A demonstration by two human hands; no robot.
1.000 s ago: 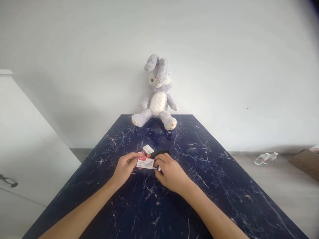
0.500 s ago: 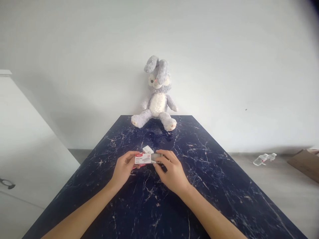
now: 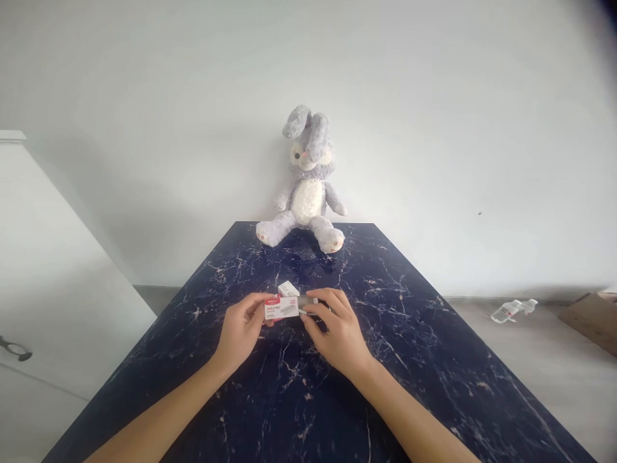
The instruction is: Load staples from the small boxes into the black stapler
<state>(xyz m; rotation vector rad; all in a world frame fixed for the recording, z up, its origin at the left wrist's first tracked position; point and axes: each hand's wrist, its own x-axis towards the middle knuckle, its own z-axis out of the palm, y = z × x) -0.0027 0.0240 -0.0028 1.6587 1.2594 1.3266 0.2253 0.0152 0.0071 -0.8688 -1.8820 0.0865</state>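
Observation:
My left hand (image 3: 241, 329) grips the left end of a small red and white staple box (image 3: 281, 308), held just above the dark blue marble table (image 3: 395, 360). My right hand (image 3: 335, 328) pinches the grey inner tray (image 3: 307, 302), which sticks out of the box's right end. A second small white box (image 3: 288, 288) lies on the table just behind the held one. The stapler seen earlier is hidden behind my hands.
A grey plush rabbit (image 3: 304, 186) sits at the table's far edge against the white wall. A white cabinet (image 3: 43, 283) stands to the left. On the floor to the right lie a plastic bottle (image 3: 511, 310) and a cardboard box (image 3: 590, 316).
The box has been lifted slightly and its inner tray now slides out to the right under my right fingers. The black and orange stapler is no longer visible.

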